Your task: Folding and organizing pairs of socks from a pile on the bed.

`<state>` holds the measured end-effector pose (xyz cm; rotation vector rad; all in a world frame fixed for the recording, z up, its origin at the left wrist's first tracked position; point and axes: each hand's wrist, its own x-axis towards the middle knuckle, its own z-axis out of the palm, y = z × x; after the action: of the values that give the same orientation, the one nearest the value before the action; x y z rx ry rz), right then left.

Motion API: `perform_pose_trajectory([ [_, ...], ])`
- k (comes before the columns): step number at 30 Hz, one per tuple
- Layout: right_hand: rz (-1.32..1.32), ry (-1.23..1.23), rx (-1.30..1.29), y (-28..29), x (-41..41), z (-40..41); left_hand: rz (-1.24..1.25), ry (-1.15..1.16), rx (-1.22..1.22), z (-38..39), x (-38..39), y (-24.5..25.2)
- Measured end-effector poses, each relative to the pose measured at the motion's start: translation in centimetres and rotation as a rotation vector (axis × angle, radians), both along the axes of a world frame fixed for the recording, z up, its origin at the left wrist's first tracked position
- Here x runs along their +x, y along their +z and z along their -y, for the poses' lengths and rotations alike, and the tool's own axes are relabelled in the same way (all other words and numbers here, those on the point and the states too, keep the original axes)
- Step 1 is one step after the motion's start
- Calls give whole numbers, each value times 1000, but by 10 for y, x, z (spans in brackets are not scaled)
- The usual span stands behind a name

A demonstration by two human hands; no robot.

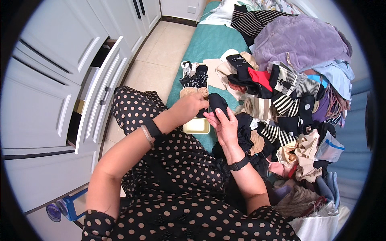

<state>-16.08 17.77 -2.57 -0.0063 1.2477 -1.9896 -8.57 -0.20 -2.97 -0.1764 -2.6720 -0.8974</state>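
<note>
A folded black sock [218,103] rests in my right hand [226,125], pinched between thumb and fingers. My left hand [192,106] is over the storage box, its fingers curled down beside beige rolled socks [188,91]; whether it grips anything is hidden. The light yellow box [196,131] has its near compartment showing bare inside. Black-and-white rolled socks [194,79] fill the far compartments. Something black lies partly hidden under my left hand. To the right spreads a pile of loose socks, with a red sock [260,79] and striped socks [286,104].
The box stands on a teal bedcover [199,45]. Heaped clothes and a lilac plush garment [301,42] lie to the right. White cabinets with an open drawer [102,90] stand at the left across a tiled floor. A clear zip bag [329,147] lies on the pile.
</note>
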Motion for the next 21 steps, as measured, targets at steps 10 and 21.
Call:
perform_pose_trajectory([
  [10, -119, -1, 40, 1, 0, 4, -85, -38, -44, 1, 2, 12],
  [21, -502, 73, 225, -22, -4, 11, 2, 19, -133, -3, 11, 5],
])
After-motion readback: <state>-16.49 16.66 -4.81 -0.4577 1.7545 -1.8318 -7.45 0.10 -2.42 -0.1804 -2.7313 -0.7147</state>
